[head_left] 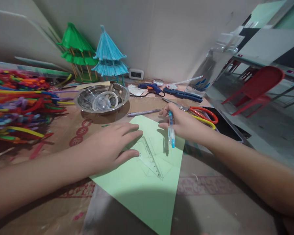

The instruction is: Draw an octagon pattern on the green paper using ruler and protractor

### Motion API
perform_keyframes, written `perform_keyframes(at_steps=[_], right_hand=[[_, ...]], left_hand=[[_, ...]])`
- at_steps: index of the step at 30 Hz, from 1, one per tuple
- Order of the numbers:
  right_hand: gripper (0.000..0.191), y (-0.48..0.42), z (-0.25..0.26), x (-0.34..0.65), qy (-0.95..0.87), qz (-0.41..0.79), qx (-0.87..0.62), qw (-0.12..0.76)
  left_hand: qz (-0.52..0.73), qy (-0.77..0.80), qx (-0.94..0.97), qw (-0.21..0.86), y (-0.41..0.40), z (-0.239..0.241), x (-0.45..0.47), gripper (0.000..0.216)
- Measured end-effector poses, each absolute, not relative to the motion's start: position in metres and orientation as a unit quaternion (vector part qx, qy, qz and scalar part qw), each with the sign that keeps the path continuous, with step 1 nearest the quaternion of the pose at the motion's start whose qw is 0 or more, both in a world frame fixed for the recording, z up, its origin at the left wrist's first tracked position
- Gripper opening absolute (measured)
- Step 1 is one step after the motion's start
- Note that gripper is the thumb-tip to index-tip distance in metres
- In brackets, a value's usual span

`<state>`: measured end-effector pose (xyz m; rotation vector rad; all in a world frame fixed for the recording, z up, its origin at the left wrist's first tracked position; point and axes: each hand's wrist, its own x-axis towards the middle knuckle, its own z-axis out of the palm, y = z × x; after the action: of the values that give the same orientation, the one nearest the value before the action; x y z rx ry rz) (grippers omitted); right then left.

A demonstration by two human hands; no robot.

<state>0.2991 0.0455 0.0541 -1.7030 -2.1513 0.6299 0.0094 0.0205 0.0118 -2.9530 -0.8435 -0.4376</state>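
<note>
A light green sheet of paper (pixel 147 186) lies on the table in front of me, with faint pencil lines on it. A clear plastic ruler (pixel 150 158) rests on the sheet. My left hand (pixel 110 147) lies flat with fingers stretched out, pressing on the paper and the ruler's left end. My right hand (pixel 183 125) is closed around a blue and clear mechanical pencil (pixel 171 130), held upright at the sheet's far right edge.
A steel bowl (pixel 123 98) with clear tape rolls sits behind the paper. A pile of coloured pipe cleaners (pixel 17 101) fills the left. Green (pixel 75 49) and blue (pixel 109 54) craft pagodas stand at the wall. Red-handled scissors (pixel 201 112), a glue gun (pixel 150 87), a pen (pixel 143 113) and a water bottle (pixel 210 70) lie right.
</note>
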Motion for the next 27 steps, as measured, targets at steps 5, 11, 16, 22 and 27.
perform_keyframes(at_steps=[5, 11, 16, 22, 27], right_hand=[[0.028, 0.048, 0.044, 0.298, -0.782, 0.235, -0.555, 0.158], [0.031, 0.068, 0.043, 0.275, -0.828, 0.214, -0.499, 0.14], [0.036, 0.084, 0.044, 0.255, -0.836, 0.205, -0.49, 0.136], [0.026, 0.079, 0.04, 0.252, -0.861, 0.217, -0.441, 0.134], [0.021, 0.083, 0.043, 0.254, -0.906, 0.159, -0.378, 0.102]], left_hand=[[-0.153, -0.26, -0.953, 0.02, 0.022, 0.009, 0.008, 0.064], [-0.16, -0.253, -0.954, 0.024, 0.023, 0.01, 0.007, 0.062], [-0.16, -0.252, -0.954, 0.025, 0.021, 0.013, 0.009, 0.062], [-0.163, -0.255, -0.953, 0.021, 0.02, 0.011, 0.01, 0.06], [-0.158, -0.258, -0.953, 0.014, 0.022, 0.011, 0.01, 0.058]])
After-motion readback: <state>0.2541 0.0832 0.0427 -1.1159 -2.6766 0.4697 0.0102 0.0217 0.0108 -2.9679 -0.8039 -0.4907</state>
